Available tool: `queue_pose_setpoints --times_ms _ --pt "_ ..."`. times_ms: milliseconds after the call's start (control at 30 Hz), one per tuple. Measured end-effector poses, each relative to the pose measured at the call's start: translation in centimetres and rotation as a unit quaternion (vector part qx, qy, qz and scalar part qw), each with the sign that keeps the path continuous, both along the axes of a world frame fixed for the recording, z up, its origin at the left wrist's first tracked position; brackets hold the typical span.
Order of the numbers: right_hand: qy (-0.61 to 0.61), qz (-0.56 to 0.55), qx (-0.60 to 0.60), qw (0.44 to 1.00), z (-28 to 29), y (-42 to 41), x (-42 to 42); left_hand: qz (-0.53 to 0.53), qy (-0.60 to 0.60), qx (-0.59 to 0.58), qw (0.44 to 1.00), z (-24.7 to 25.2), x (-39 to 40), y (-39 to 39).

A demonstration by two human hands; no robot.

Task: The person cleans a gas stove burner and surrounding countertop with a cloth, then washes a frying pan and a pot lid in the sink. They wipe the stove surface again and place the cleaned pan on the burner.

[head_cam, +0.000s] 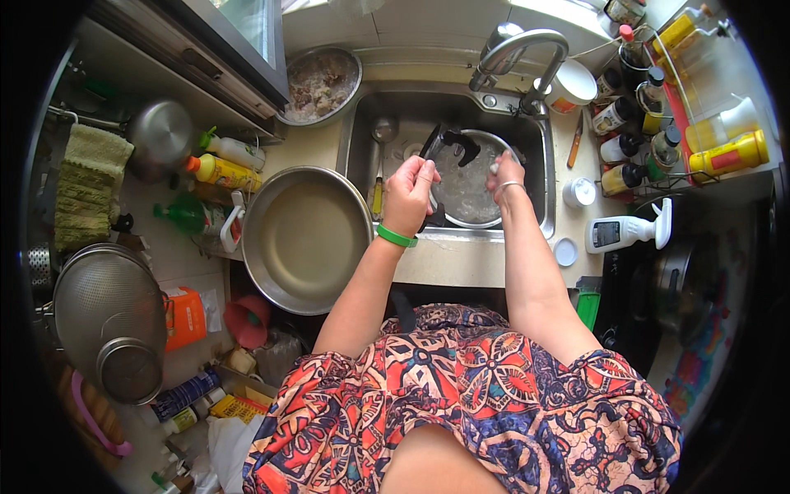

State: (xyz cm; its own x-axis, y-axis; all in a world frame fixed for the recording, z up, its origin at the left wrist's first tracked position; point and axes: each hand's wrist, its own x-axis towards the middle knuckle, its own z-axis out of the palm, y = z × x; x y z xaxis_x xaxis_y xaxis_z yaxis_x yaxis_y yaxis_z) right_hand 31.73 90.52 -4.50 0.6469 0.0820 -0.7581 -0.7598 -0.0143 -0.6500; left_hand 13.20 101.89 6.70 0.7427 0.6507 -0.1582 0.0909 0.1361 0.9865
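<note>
My left hand [407, 191], with a green band at the wrist, grips a dark-edged lid-like object [432, 145] tilted steeply over the sink. A curved black handle [467, 148] juts from its right side. Just right of it, my right hand [507, 176] has its fingers curled around a small pale item [494, 167], too blurred to name. Below both hands a round metal pan [472, 207] lies in the stainless steel sink [449, 97], partly covered by them. A ladle [384, 131] with a yellow handle part rests along the sink's left side.
A large metal basin [308, 238] stands left of the sink; a bowl of food [318, 86] sits behind it. The faucet [524, 37] arches over the back right. Rightward are a knife [575, 145], an uncapped white jar [580, 192], a spray bottle [623, 233] and several seasoning bottles [623, 145].
</note>
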Motion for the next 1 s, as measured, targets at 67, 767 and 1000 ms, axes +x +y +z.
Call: queue_pose_setpoints --times_ms 67,767,1000 --pt "-0.007 0.01 -0.026 1.0 -0.7 -1.1 -0.1 -0.006 0.002 0.01 1.0 0.0 0.0 -0.2" --pt "-0.517 0.215 -0.04 0.828 15.5 -8.5 -0.2 -0.107 0.005 0.179 0.978 1.0 0.0 -0.7" --pt "-0.532 0.261 0.019 0.805 17.9 -8.3 3.1 -0.107 -0.001 0.265 0.958 3.4 0.4 -1.9"
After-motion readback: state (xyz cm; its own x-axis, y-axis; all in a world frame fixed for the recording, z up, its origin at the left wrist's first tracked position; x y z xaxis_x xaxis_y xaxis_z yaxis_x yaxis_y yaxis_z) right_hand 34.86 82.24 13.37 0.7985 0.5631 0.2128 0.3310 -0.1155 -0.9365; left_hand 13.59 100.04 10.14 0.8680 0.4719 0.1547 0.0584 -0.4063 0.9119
